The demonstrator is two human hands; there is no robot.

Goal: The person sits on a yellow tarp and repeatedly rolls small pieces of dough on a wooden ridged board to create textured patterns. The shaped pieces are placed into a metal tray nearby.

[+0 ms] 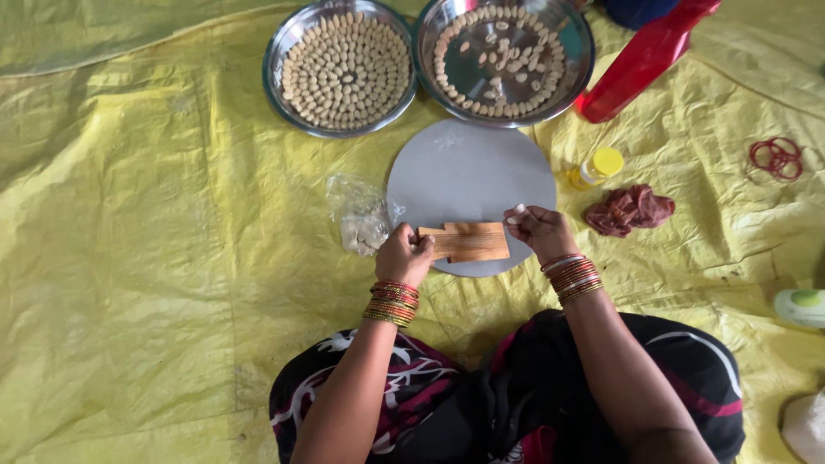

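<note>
Left hand: the left hand [402, 256] is closed on the near-left end of the wooden board [465, 241], pinning it flat.
Right hand: the right hand [536, 230] sits at the board's far-right corner, fingers curled around a small pale dough piece [518, 209].
Board: lies on the round grey slab [468, 176], between both hands.
Doing it well: I judge the board should stay steady and the piece be pressed evenly.
Ahead of hands: a full steel plate [340, 69] of shaped pieces and a part-filled steel plate [504, 57].
Left of left hand: plastic bag of dough [361, 219], near.
Right of right hand: yellow-capped bottle [596, 167], dark red cloth [629, 210], red bottle [644, 56]; none block.
</note>
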